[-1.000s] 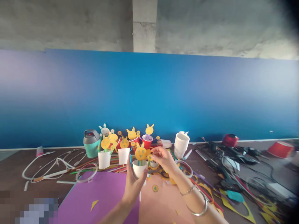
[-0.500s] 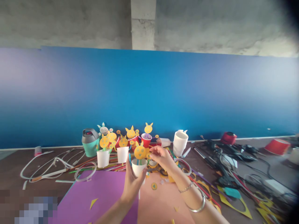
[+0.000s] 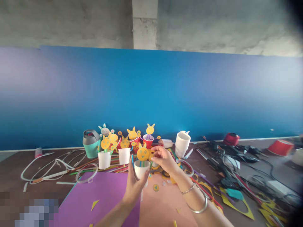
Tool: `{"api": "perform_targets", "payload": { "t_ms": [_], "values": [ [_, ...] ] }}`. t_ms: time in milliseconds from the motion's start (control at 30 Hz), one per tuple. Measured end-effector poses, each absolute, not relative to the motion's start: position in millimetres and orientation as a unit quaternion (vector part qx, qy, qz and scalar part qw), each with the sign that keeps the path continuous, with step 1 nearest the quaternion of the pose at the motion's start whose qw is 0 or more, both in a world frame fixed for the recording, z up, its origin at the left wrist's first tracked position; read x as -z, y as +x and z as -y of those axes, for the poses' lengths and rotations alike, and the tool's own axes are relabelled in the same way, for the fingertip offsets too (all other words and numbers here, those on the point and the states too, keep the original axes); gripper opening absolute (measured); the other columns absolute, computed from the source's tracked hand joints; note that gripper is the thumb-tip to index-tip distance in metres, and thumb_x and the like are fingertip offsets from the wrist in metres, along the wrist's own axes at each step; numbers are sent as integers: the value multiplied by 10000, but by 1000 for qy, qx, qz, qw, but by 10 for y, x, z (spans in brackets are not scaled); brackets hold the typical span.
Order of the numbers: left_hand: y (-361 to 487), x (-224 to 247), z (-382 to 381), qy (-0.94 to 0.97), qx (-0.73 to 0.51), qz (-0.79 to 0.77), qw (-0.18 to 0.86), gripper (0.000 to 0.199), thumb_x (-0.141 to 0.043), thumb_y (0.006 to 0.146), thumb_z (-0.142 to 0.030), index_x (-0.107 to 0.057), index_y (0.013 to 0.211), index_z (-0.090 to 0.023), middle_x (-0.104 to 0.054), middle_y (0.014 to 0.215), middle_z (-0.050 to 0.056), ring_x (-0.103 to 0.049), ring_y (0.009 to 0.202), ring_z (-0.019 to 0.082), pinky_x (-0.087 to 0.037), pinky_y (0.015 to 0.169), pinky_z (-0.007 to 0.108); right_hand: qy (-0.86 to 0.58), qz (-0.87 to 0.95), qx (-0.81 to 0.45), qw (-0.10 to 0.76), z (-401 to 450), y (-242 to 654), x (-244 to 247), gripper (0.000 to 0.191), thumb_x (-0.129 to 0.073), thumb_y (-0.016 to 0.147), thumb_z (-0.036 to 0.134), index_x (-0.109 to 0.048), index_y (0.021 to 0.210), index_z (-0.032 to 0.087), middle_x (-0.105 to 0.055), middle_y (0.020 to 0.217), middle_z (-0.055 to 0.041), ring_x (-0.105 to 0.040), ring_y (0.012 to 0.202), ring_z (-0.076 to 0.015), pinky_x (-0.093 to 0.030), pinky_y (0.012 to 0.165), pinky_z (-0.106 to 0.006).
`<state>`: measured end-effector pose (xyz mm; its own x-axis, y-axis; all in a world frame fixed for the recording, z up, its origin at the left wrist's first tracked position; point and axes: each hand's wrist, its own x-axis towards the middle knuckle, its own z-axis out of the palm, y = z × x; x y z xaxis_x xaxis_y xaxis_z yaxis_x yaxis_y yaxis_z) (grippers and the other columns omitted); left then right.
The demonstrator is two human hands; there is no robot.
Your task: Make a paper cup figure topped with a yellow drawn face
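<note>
My left hand (image 3: 134, 183) is wrapped round a white paper cup (image 3: 141, 169) from its lower left side. A yellow paper animal face with ears (image 3: 143, 153) stands above the cup's rim on blue-green stems. At the right of the face, my right hand (image 3: 162, 158) pinches a small yellow paper piece (image 3: 151, 155), mostly hidden by the fingers. A small round yellow disc (image 3: 156, 187) lies on the orange sheet (image 3: 165, 205) below the hands.
Behind stand similar figures in white cups (image 3: 104, 160) and red cups (image 3: 148, 142), a teal container (image 3: 91, 144) and stacked white cups (image 3: 182, 144). A purple sheet (image 3: 106, 192) lies at left. Cables (image 3: 227, 167), paper scraps and a red cup (image 3: 281, 147) are on the right.
The yellow face and the cup have shifted very slightly to the right in my left hand. My right hand has barely moved and keeps its pinch.
</note>
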<state>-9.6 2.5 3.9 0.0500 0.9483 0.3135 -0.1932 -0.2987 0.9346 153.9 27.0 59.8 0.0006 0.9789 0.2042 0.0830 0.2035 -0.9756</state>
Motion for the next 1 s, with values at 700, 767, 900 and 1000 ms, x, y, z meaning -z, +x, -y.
{"api": "perform_targets", "payload": {
  "t_ms": [700, 767, 900, 1000],
  "values": [
    [-105, -66, -32, 520, -616, -350, 478, 856, -705, 783, -391, -215, 1475, -275, -458, 1440, 137, -486, 1286, 276, -411, 1044, 383, -524, 561, -432, 473, -189, 1509, -705, 384, -661, 749, 523, -679, 773, 140, -616, 636, -8, -538, 589, -129, -355, 510, -222],
    [-106, -48, -36, 523, -611, -345, 484, 863, -702, 788, -384, -197, 1479, -274, -445, 1449, 142, -487, 1284, 277, -416, 1040, 384, -525, 568, -424, 471, -183, 1484, -701, 374, -700, 708, 507, -618, 643, 148, -506, 532, 36, -417, 501, -86, -277, 472, -215],
    [-106, -35, -42, 525, -608, -343, 487, 891, -714, 775, -379, -182, 1483, -276, -417, 1469, 147, -464, 1304, 293, -415, 1043, 393, -525, 571, -412, 478, -171, 1453, -714, 415, -721, 669, 492, -494, 531, 174, -357, 476, 70, -284, 475, -66, -196, 453, -220],
    [-105, -48, -33, 529, -610, -335, 486, 923, -731, 755, -377, -173, 1485, -281, -391, 1487, 149, -426, 1334, 306, -407, 1055, 402, -510, 568, -421, 490, -170, 1456, -721, 424, -730, 653, 484, -465, 521, 180, -344, 479, 73, -273, 479, -66, -191, 453, -220]
  ]
}}
